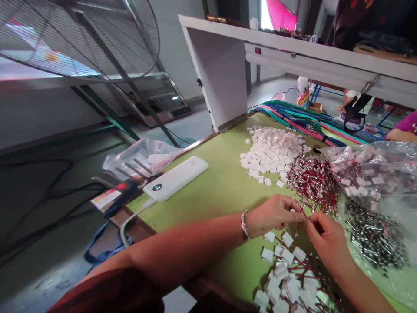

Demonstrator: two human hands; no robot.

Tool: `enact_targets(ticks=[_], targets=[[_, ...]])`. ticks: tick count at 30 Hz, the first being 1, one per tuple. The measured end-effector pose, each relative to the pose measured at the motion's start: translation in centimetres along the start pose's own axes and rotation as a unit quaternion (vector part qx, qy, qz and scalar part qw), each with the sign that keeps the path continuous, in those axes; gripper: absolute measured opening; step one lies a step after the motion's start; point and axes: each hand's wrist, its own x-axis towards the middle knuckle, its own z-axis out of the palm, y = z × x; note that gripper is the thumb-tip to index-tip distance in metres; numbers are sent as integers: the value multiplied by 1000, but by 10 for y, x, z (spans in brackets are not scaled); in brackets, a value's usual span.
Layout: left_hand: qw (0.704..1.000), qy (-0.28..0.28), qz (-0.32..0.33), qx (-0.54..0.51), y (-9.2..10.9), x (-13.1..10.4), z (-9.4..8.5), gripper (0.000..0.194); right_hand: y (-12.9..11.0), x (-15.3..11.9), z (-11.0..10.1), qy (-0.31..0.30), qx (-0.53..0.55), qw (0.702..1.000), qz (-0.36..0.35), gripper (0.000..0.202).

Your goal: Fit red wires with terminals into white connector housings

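My left hand [276, 213], with a bracelet at its wrist, is closed in a pinch over the green tabletop. A thin red wire [299, 226] shows at its fingertips. My right hand [329, 237] meets it there, thumb and finger pressed together at the wire; the exact grip point is too small to make out. Just beyond both hands lies a heap of short red wires with metal ends [313, 180]. Below them, nearer to me, are white connectors with red wires attached [289, 282]. Loose white connectors [272, 148] form a pile farther back.
Right of my hands sit a clear bag of white connectors [374, 169] and a heap of dark wires with metal ends [374, 234] on plastic. A white power bank [177, 178] with a cable lies left. Bundled coloured wires [293, 117] lie behind; a fan [81, 39] stands left.
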Motion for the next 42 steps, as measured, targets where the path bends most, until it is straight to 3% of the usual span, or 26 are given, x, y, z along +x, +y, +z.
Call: enact_targets(ticks=[8,11,14,16,19,24,28,30,34,39,42], targets=[[991,-101,-29,-78,2,1,-6,20,6,4,-10,1,-139,976,-168,25],[985,-139,-36,-93,7,-2,-8,19,15,6,-13,18,-135,978,-160,26],[979,-168,-14,-111,12,-7,-9,21,24,8,-15,27,-107,989,-94,29],[984,-143,5,-104,14,-8,-10,21,23,9,-16,12,-44,999,-21,31],[996,-57,17,-63,13,-3,-11,21,14,9,-17,-26,83,994,70,33],[998,56,27,10,7,12,-15,22,6,6,-14,-91,239,948,188,37],[988,116,36,98,6,19,-22,23,9,7,-11,-86,313,918,228,41],[980,129,41,147,6,20,-26,23,6,8,-11,-78,332,908,241,43],[969,155,67,182,5,21,-29,42,-2,11,-12,-65,353,894,269,48],[974,147,90,149,8,20,-30,14,-1,10,-12,-63,378,881,277,45],[979,116,85,143,8,18,-29,23,4,10,-13,-28,392,880,266,40]])
